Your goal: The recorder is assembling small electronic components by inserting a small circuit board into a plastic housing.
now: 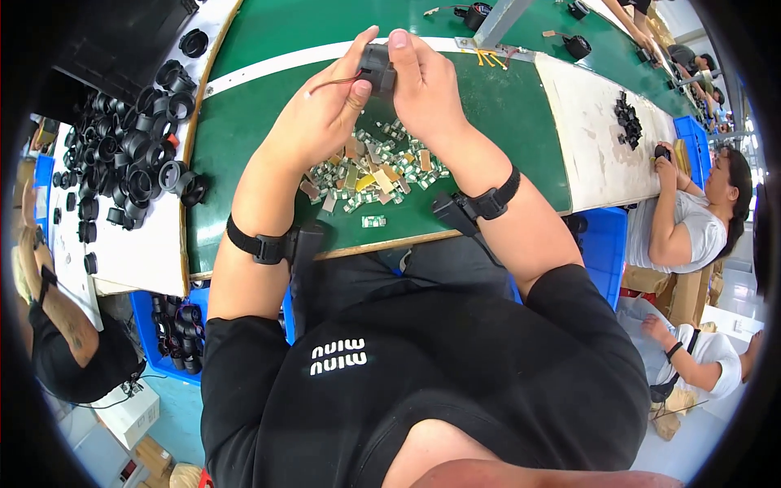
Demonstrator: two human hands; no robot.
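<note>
Both my hands hold a black plastic housing (pixel 376 62) up over the green table (pixel 268 154). My left hand (pixel 332 102) grips its left side with the thumb below, and a thin reddish wire (pixel 329 82) runs out past the fingers. On the other side my right hand (pixel 425 85) presses its thumb along the housing's top right edge. Underneath lies a pile of small circuit boards (pixel 370 172), green and white, mixed with tan and grey flat pieces. One single circuit board (pixel 373 221) lies apart near the table's front edge.
Many black ring-shaped parts (pixel 134 146) cover the white board on the left. Blue bins (pixel 167 342) with black parts stand below. A grey metal post (pixel 498 24) rises behind, beside yellow strips (pixel 490 58). Black pieces (pixel 626 120) lie to the right, near a seated person (pixel 691 207).
</note>
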